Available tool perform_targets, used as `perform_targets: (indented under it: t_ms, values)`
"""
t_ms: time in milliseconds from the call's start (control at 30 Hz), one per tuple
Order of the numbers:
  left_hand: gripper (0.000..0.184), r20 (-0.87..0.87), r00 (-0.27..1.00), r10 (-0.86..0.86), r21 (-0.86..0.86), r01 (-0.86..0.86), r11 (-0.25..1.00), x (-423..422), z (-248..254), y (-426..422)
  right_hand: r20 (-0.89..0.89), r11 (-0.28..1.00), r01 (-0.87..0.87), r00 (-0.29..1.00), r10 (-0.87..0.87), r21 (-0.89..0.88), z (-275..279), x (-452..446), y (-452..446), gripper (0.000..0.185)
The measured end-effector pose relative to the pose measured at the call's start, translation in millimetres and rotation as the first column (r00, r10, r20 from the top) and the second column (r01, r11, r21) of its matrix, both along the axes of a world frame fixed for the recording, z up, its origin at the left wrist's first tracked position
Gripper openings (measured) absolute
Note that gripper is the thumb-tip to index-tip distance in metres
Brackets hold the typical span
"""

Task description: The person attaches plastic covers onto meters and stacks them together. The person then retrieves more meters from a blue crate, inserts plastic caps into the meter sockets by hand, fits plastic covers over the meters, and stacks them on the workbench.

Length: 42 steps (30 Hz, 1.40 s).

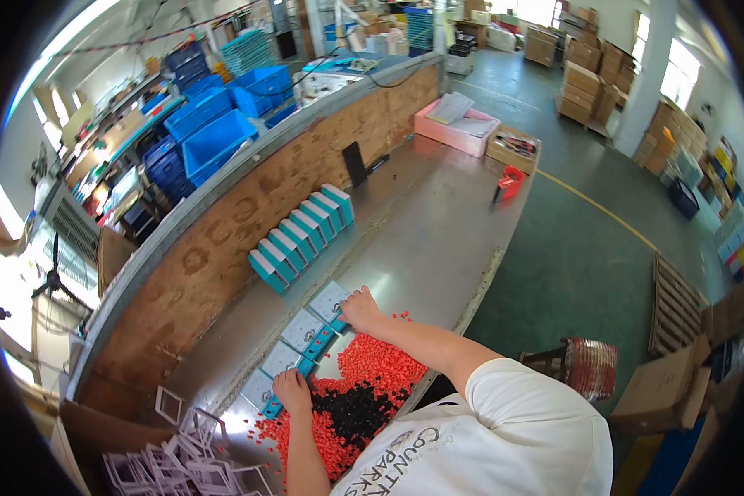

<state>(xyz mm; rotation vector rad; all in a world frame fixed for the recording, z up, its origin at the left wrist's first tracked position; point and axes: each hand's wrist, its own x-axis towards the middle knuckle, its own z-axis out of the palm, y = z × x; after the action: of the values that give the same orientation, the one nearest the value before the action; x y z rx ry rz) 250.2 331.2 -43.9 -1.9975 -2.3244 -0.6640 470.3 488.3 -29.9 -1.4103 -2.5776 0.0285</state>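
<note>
Several flat pieces with light grey faces and teal edges lie in a slanting row on the metal workbench, among them a grey-faced piece (303, 328) near the middle. My left hand (292, 392), fingers curled together, touches the teal edge at the near end of the row. At the far end, my right hand (360, 310) has its fingers bent in over the corner of the last piece. Anything between either hand's fingertips is too small or hidden to make out. Beside the row, close to my body, spread a heap of small red pieces (376, 364) and a pile of small black pieces (351, 413).
Teal-and-white blocks (302, 236) stand lined up against the wooden partition (215, 240). White frames (186, 463) are heaped at the lower left. Farther along are a red tape dispenser (511, 182), a pink bin (455, 132) and a tool box (514, 147).
</note>
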Motion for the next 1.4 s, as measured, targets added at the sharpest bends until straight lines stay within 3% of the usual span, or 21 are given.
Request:
perform_targets:
  t_ms: [67,267,400,567,633,700,867,900,967,1000,1067,1167,1233,1267,1333,1400]
  values:
    - [0.017,0.028,0.999,-0.034,0.046,0.033,0.998,0.1,-2.0,4.3,-0.067,0.998,0.061,0.996,-0.06,0.006,3.7,11.7,-10.7,0.03]
    - [0.019,0.267,0.958,-0.11,0.249,0.042,0.968,48.9,29.9,20.3,-0.429,0.994,0.104,0.897,-0.105,-0.024,-17.8,95.5,-67.0,0.018]
    - [0.013,0.244,0.927,-0.285,0.261,0.22,0.94,115.5,20.5,44.7,-0.432,0.993,0.117,0.895,-0.108,-0.007,-18.9,167.8,-102.1,0.012]
    - [0.011,0.237,0.859,-0.455,0.245,0.4,0.883,265.8,27.0,101.2,-0.492,1.0,-0.013,0.87,0.012,0.001,-23.1,260.4,-93.0,0.013]
    - [0.013,0.285,0.78,-0.558,0.27,0.493,0.827,328.3,33.5,129.4,-0.601,0.987,-0.159,0.79,0.119,-0.014,-19.8,300.7,-96.0,0.013]
    - [0.013,0.279,0.737,-0.615,0.258,0.559,0.788,387.4,43.0,154.5,-0.498,0.975,-0.163,0.864,0.066,-0.152,-17.2,356.6,-90.1,0.013]
    - [0.012,0.265,0.684,-0.68,0.297,0.613,0.732,482.5,65.8,212.2,-0.463,0.962,0.189,0.847,-0.26,-0.194,-21.1,492.9,-87.0,0.011]
    - [0.013,0.247,0.677,-0.693,0.296,0.628,0.72,492.0,66.7,222.5,-0.458,0.964,0.185,0.852,-0.254,-0.19,-26.5,513.4,-87.0,0.011]
    - [0.013,0.224,0.673,-0.705,0.295,0.643,0.707,504.3,64.0,242.4,-0.35,0.888,0.369,0.822,-0.449,-0.273,-38.4,540.5,-84.7,0.013]
    - [0.013,0.22,0.678,-0.702,0.268,0.65,0.712,507.7,58.2,251.8,-0.352,0.89,0.368,0.823,-0.446,-0.268,-44.2,545.9,-82.9,0.013]
    - [0.012,0.221,0.682,-0.697,0.242,0.654,0.717,513.0,45.0,273.7,-0.242,0.771,0.45,0.77,-0.591,-0.451,-54.4,555.3,-83.3,0.017]
    - [0.01,0.283,0.706,-0.65,0.208,0.616,0.76,524.7,23.8,302.8,-0.24,0.738,0.286,0.821,-0.518,-0.611,-72.7,566.0,-78.3,0.018]
    - [0.009,0.293,0.734,-0.613,0.217,0.573,0.79,535.2,14.2,326.0,-0.201,0.599,0.259,0.78,-0.593,-0.758,-82.5,584.6,-64.4,0.019]
    - [0.009,0.294,0.728,-0.62,0.229,0.576,0.785,539.5,7.1,342.1,-0.223,0.606,0.326,0.722,-0.655,-0.726,-73.3,596.4,-54.8,0.023]
    - [0.01,0.352,0.752,-0.557,0.173,0.533,0.829,568.2,-5.4,380.8,-0.04,0.641,0.497,0.771,-0.635,-0.585,-47.2,644.4,-22.0,0.023]
    - [0.011,0.378,0.755,-0.536,0.17,0.513,0.842,590.7,-8.9,407.6,0.001,0.629,0.522,0.77,-0.638,-0.576,-46.7,677.2,3.7,0.021]
